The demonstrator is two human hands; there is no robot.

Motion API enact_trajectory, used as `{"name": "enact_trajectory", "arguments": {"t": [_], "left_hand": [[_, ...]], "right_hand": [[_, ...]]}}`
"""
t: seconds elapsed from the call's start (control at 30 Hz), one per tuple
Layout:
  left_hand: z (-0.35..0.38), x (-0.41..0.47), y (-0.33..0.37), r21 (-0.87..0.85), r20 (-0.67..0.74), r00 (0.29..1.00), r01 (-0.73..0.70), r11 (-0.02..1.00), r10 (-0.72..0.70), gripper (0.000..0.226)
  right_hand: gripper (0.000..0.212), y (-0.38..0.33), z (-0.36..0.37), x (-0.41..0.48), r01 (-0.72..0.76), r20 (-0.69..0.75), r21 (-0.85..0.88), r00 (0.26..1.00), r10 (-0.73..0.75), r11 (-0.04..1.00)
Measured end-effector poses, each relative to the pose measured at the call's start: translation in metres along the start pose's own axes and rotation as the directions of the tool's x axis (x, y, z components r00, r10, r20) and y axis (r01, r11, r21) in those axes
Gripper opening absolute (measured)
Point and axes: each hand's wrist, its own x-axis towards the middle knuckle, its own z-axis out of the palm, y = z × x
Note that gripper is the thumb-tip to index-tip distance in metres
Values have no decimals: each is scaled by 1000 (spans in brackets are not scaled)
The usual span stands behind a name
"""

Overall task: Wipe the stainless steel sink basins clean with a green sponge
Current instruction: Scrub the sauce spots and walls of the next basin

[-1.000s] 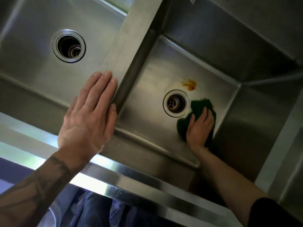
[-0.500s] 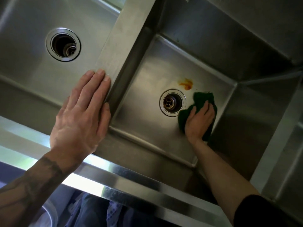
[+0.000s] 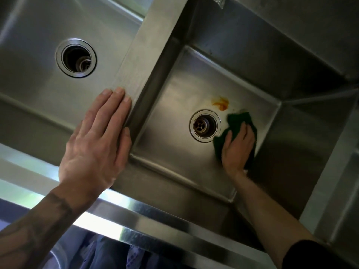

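- The left basin (image 3: 35, 55) fills the picture from nine to eleven o'clock; its round drain (image 3: 76, 57) sits open in the floor, with a metal fitting visible down inside.
- A tattooed forearm (image 3: 38, 220) comes in from seven o'clock, crossing the bright front rim (image 3: 155, 218) of the sink.
- The left hand (image 3: 97, 144) lies flat, fingers straight, close together and pointing to about one o'clock. It holds nothing. The fingertips rest at the near end of the divider (image 3: 147, 45) between the two basins, and the thumb lies along the divider's right edge.
- The divider runs as a flat steel strip from the fingertips up towards twelve o'clock.
- The right basin (image 3: 174, 123) is deeper in shadow; its drain (image 3: 205, 125), with a strainer cross inside, sits near the middle of the floor.
- An orange stain (image 3: 221, 103) marks the floor at about one o'clock from that drain, just beside its ring.
- The green sponge (image 3: 240, 119) lies on the right basin's floor at three o'clock from the drain, touching the drain ring and just below the stain.
- The right hand (image 3: 238, 150) presses down on the sponge with its fingers laid over it, not wrapped round it; sponge shows past the fingertips and on both sides.
- The right forearm leads back to five o'clock, ending in a dark sleeve (image 3: 310, 255).
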Motion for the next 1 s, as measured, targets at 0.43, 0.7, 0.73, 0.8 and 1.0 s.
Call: {"name": "enact_trajectory", "arguments": {"t": [0.43,0.7,0.73,0.8,1.0], "left_hand": [[0,1,0,2,17,1000,-8,1000,8,53],[-1,2,2,5,-20,999,-33,999,33,51],[-1,2,1,1,-20,999,-34,999,34,51],[-1,2,1,-13,-13,1000,-16,1000,16,52],[-2,2,3,-25,-26,1000,-8,1000,7,50]], "right_hand": [[55,-8,-1,17,-27,2,9,1000,27,1000],[52,32,-9,41,58,16,-12,998,-58,998],[52,26,-6,52,-43,-29,5,999,43,999],[53,5,-2,46,-119,-61,24,991,120,993],[53,18,-10,-27,211,131,8,969,-210,977]]}}
